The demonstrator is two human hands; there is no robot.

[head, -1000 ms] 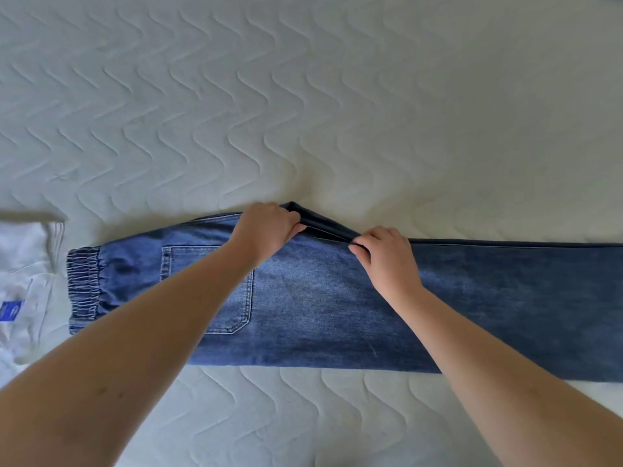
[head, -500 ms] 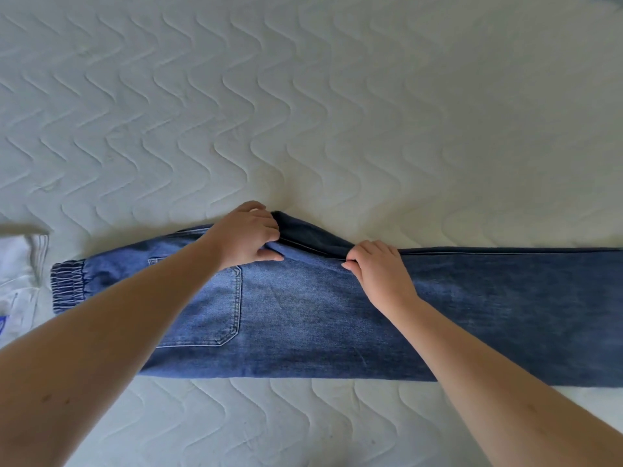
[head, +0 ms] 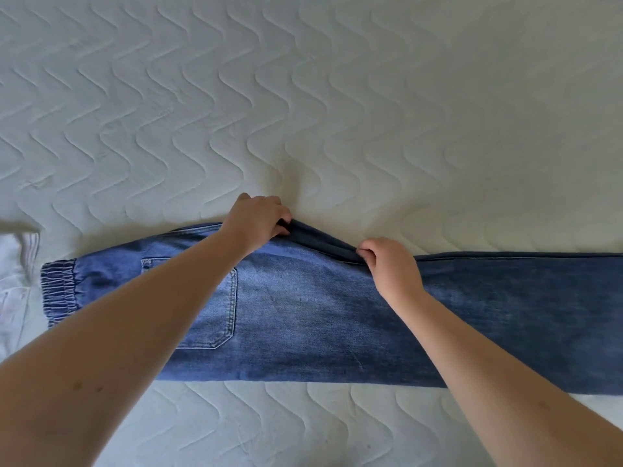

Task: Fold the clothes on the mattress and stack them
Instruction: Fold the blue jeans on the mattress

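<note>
Left hand [head: 258,219] and right hand [head: 387,264] pinch the jeans [head: 303,305] at their far, seemingly crotch, edge.

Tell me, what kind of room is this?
Probably a bedroom, though no walls show. The whole surface is a bare quilted mattress with wavy stitching. Blue jeans lie flat on it, with both hands at the far edge, and a white garment sits at the left.

1 head view, looking steeply down, close over mattress [head: 303,96]
</note>
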